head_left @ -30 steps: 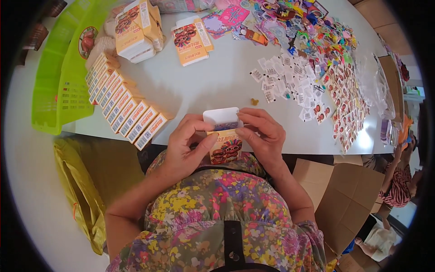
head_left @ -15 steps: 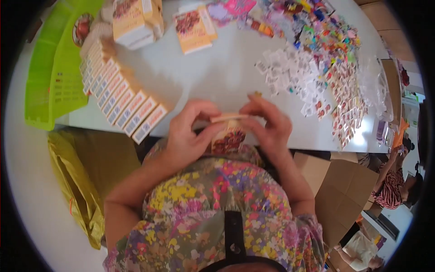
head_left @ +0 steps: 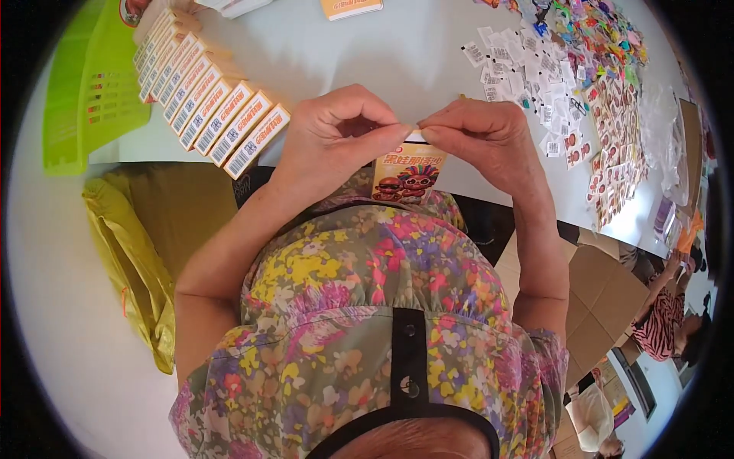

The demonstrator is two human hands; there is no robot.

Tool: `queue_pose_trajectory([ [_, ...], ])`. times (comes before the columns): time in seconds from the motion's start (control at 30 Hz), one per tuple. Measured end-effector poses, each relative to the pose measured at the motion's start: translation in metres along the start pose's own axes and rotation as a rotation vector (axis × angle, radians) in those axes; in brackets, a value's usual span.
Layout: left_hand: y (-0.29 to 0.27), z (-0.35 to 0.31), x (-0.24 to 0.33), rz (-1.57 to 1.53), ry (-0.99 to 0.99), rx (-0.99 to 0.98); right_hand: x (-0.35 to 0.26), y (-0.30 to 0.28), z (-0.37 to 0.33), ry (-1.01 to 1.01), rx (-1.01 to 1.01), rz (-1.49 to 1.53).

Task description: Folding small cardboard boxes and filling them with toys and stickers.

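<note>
White flap [head_left: 415,137] of the box [head_left: 407,176], earlier upright, now down between fingers [head_left: 390,140]

Two hands [head_left: 336,141], one held box [head_left: 405,182], one green basket [head_left: 115,99], one yellow bag [head_left: 126,260], at least seven lined-up boxes [head_left: 258,140] on one desk [head_left: 329,53].

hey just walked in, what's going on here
A person's left hand and right hand hold a small printed box at its top edge, in front of a floral top. The hands hide whether it is fully closed. To the left, a row of similar boxes stands on the table, near a green basket.
</note>
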State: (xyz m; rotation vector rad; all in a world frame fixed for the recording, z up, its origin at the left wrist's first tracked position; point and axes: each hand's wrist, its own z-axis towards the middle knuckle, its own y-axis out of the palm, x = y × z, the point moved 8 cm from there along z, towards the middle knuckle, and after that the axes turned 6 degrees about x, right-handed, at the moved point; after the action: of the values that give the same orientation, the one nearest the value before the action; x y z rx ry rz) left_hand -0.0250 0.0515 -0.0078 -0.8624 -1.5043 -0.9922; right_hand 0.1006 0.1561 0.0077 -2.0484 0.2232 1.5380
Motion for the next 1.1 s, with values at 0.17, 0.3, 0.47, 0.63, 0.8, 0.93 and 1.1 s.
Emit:
queue_pose_trajectory([
  [0.17, 0.000, -0.012, 0.005, 0.065, 0.051, -0.047, 0.003, 0.009, -0.021, -0.095, 0.085, 0.139],
  [0.3, 0.001, -0.022, 0.014, 0.281, 0.243, -0.100, -0.020, 0.016, -0.037, -0.358, 0.185, -0.200],
  [0.47, -0.002, -0.036, 0.047, 0.469, 0.517, 0.026, -0.050, 0.015, -0.027, -0.461, 0.156, -0.421],
  [0.63, -0.071, -0.110, 0.073, 1.042, 0.952, 0.460, -0.017, 0.050, 0.009, -0.153, 0.040, 0.191],
  [0.8, -0.112, -0.103, 0.032, 1.140, 0.613, 0.542, -0.032, 0.107, 0.046, -0.437, 0.077, -0.123],
  [0.93, -0.118, -0.086, 0.019, 1.165, 0.567, 0.488, -0.035, 0.113, 0.061, -0.572, 0.171, -0.262],
  [1.1, -0.112, -0.073, 0.030, 1.018, 0.570, 0.416, -0.031, 0.110, 0.074, -0.403, 0.057, -0.089],
])
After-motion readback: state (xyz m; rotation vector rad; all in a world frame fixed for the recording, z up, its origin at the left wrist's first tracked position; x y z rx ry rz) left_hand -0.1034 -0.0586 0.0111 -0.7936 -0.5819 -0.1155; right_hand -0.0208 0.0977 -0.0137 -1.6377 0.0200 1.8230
